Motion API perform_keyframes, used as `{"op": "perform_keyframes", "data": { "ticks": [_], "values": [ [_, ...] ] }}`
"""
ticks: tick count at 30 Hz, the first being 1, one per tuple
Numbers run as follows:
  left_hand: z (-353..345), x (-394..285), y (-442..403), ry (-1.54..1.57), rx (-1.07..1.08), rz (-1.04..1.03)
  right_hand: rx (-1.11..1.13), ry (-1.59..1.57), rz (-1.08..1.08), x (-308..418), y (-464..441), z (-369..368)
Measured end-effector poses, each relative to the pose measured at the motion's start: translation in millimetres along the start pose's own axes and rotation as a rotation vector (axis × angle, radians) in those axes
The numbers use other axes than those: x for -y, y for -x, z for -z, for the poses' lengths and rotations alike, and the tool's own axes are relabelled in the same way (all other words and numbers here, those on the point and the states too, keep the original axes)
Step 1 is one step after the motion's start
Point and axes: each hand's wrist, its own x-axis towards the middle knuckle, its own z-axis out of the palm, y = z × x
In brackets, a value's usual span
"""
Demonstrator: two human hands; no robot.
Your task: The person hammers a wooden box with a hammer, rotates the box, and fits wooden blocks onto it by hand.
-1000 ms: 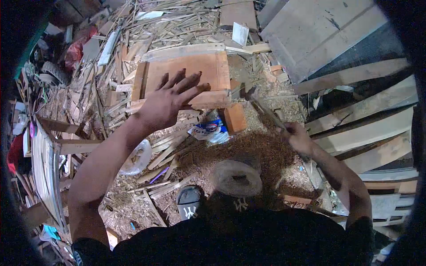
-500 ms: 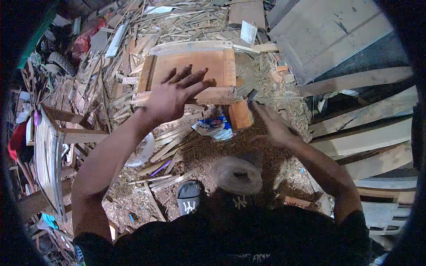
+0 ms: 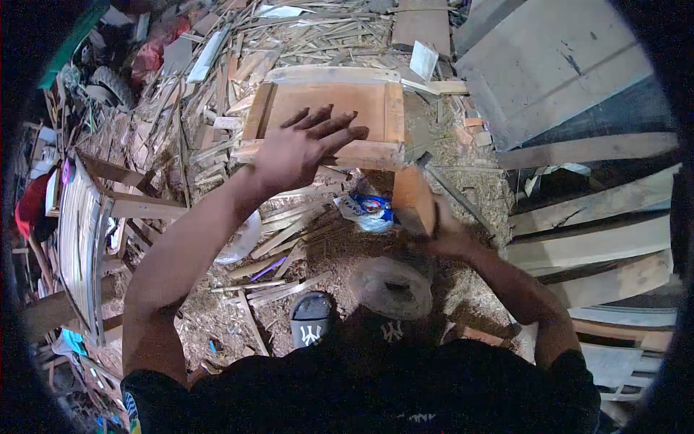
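Observation:
My left hand lies with fingers spread over the lower part of a framed wooden panel. Just right of the panel's lower corner, my right hand grips an orange-brown wooden block, which stands tilted. Behind that hand a hammer-like tool with a long handle lies on the ground. A blue and white plastic packet is left of the block. Below it sits a clear plastic bag or roll.
Wood strips litter the ground. A slatted frame stands at left. Long curved boards and a large grey panel are at right. A sandal shows at the bottom.
My right hand has let go of the long-handled tool, moved left and taken hold of the wooden block, which is now tilted. My left hand stays spread on the panel.

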Motion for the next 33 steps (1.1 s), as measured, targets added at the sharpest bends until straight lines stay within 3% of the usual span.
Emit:
{"op": "perform_keyframes", "data": {
  "ticks": [2, 5, 6, 8, 9, 12, 16, 18, 22, 26, 27, 29, 31, 33],
  "values": [
    [-2.5, -0.8, 2.7, 0.005, -0.019, 0.002, -0.118, 0.141, 0.085, -12.5, 24.6, 4.3],
    [-3.2, -4.2, 4.6, 0.029, -0.005, 0.007, -0.203, 0.201, -0.174, 53.1, 53.8, 17.2],
    [-4.4, -5.2, 5.2, -0.005, 0.001, 0.008, -0.200, 0.205, -0.176, 65.4, 57.9, 22.5],
    [-5.2, -6.4, 6.0, -0.041, 0.006, 0.010, -0.286, 0.294, 0.033, 86.4, 65.6, 32.6],
    [-5.5, -7.2, 5.7, -0.019, -0.002, 0.019, -0.324, 0.322, -0.028, 109.9, 66.2, 33.8],
    [-7.2, -9.1, 6.9, -0.006, -0.016, 0.025, -0.332, 0.552, 0.048, 158.6, 56.2, 44.4],
    [-15.4, -14.4, 13.3, 0.007, 0.001, 0.019, -0.303, 0.418, -0.018, 165.9, 38.2, 44.1],
    [-17.2, -16.3, 15.3, -0.030, 0.013, 0.022, -0.282, 0.564, 0.012, 174.3, 35.0, 48.7],
    [-18.5, -12.0, 13.9, 0.010, 0.026, 0.029, -0.177, 0.658, 0.195, 202.1, 35.0, 76.6],
    [-21.6, -11.0, 13.0, 0.019, 0.017, 0.039, -0.815, 0.366, 0.383, 246.3, 40.2, 81.0],
    [-18.9, -11.9, 12.9, -0.001, 0.043, 0.045, -0.875, 0.056, 0.344, 236.0, 42.4, 77.8],
    [-21.0, -10.8, 12.7, -0.023, 0.070, 0.040, -0.782, 0.210, -0.113, 117.6, 61.6, 80.2],
    [-27.2, -1.4, 8.7, -0.080, 0.059, 0.001, 0.005, 1.103, -0.030, 182.8, 38.2, 41.1],
    [-19.0, 3.9, 4.8, -0.194, 0.064, -0.067, -0.050, 1.050, 0.077, 172.1, 43.5, 36.5]
  ]
}}
